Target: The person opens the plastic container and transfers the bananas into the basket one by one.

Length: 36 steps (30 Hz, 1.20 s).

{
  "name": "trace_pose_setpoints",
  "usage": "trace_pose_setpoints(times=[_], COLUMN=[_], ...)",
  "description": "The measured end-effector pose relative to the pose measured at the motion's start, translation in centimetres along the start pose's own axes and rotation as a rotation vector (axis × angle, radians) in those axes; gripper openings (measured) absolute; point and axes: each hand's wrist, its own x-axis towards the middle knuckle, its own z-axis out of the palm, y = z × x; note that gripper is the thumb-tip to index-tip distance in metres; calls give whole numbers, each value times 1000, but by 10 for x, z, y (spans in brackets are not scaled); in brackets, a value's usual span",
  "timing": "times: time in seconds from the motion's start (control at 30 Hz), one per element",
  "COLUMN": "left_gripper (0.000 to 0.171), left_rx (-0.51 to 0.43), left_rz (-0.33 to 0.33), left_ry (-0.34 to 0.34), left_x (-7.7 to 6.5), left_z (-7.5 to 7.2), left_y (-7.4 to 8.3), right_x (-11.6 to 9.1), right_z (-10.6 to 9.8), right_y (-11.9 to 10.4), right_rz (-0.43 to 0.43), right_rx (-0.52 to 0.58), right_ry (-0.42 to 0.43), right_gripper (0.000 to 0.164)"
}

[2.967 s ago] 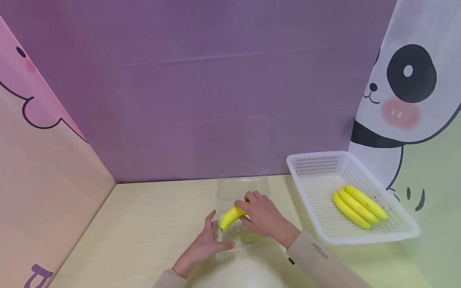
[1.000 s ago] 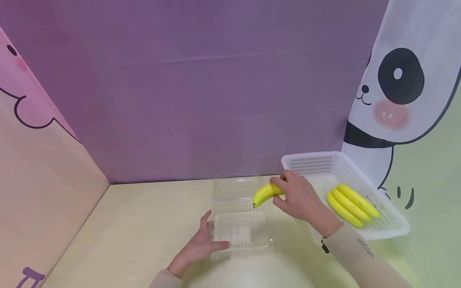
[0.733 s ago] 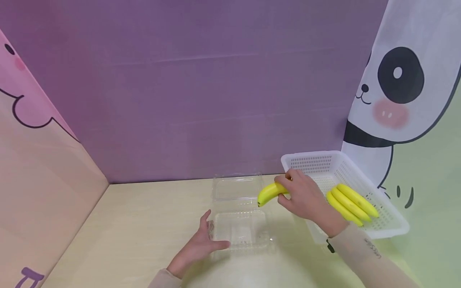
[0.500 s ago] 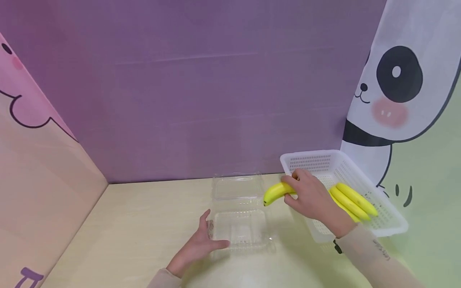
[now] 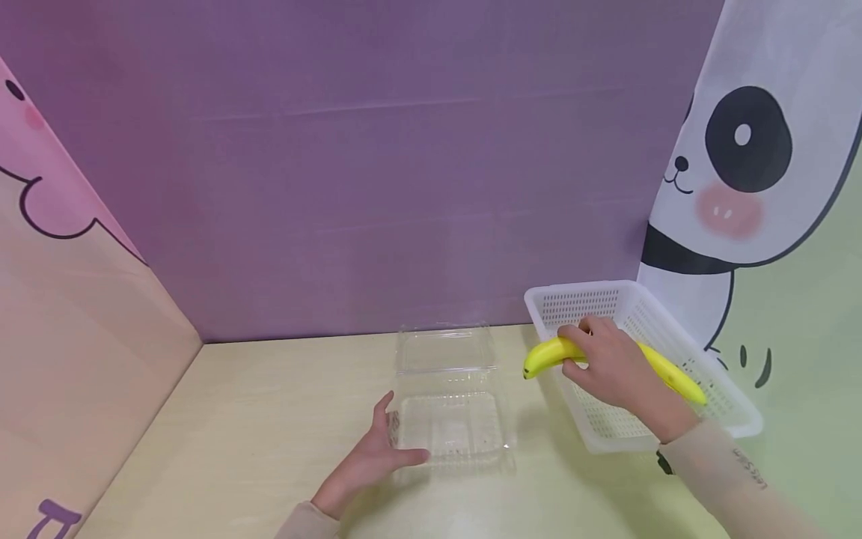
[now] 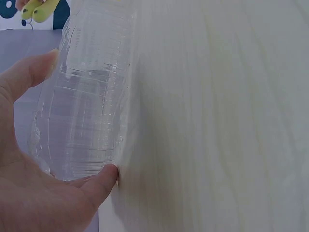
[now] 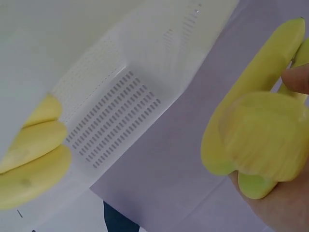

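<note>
My right hand (image 5: 609, 367) grips a small bunch of yellow bananas (image 5: 548, 355) above the left side of a white slotted basket (image 5: 581, 303). The right wrist view shows several fruits in this bunch (image 7: 251, 92), partly hidden by the hand. More bananas (image 5: 673, 374) lie in the basket, mostly behind my right hand in the head view. At the left end of a clear plastic clamshell box (image 5: 453, 427), my left hand (image 5: 370, 460) rests with thumb and fingers spread straight along its sides. The box's lid (image 5: 444, 350) is folded back.
The pale wooden tabletop (image 5: 269, 419) extends to the left and front of the box. A purple backdrop (image 5: 377, 187) stands behind it. The panda-printed panel (image 5: 741, 224) rises beside the basket on the right.
From over the clear box, my right hand has moved right with the bananas to the basket. The box's base is now uncovered. My left hand has stayed by the box.
</note>
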Motion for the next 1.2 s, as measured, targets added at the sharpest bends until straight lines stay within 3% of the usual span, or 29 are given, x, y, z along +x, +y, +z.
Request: trace_pose_setpoints(times=[0.47,0.8,1.2], left_gripper=[125,125,124], left_rx=[23,19,21], left_rz=[3,3,4], left_ry=[3,-1,7], left_x=[0,1,-1], left_z=[0,0,0], left_y=[-1,-2,0], right_x=[-11,-18,-27], right_z=[-3,-4,-1], right_y=[25,43,63], right_rz=[50,157,235], right_rx=[-22,-44,-37], right_ry=[-34,-169,-246], right_gripper=[27,35,38])
